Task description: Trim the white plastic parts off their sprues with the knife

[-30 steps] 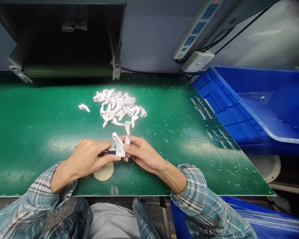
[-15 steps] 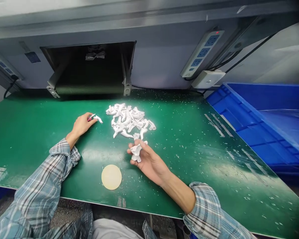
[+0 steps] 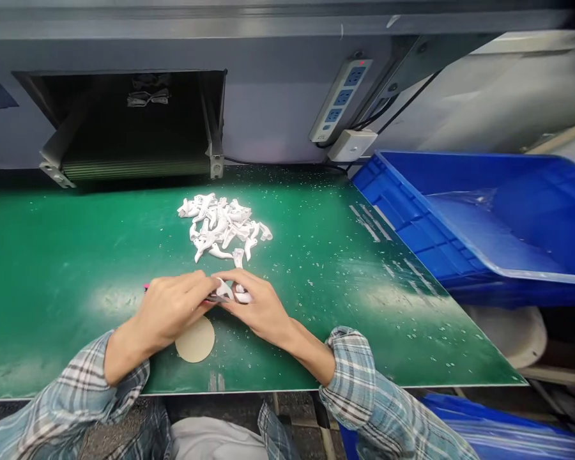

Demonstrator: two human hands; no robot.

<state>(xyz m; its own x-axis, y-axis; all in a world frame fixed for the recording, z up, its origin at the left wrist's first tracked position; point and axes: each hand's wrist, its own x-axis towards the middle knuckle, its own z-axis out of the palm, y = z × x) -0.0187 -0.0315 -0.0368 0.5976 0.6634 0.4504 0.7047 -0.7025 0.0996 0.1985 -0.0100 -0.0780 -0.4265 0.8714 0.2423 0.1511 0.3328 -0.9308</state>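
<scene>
A green workbench [image 3: 345, 332] runs beneath both hands, with a blue crate [image 3: 460, 223] off to their right and a heap of white plastic parts [image 3: 218, 223] just ahead. The left hand [image 3: 170, 313] closes around a pink-handled tool [image 3: 145, 287], its tip meeting a white part [image 3: 230, 292] pinched in the right hand [image 3: 259, 306].

Bright overhead light here! Glare pools on the green bench mat [image 3: 52, 287] beside the left hand [image 3: 170, 313] and right hand [image 3: 259, 306], shadow lies beyond them, and the frame edges bow and blur.
</scene>
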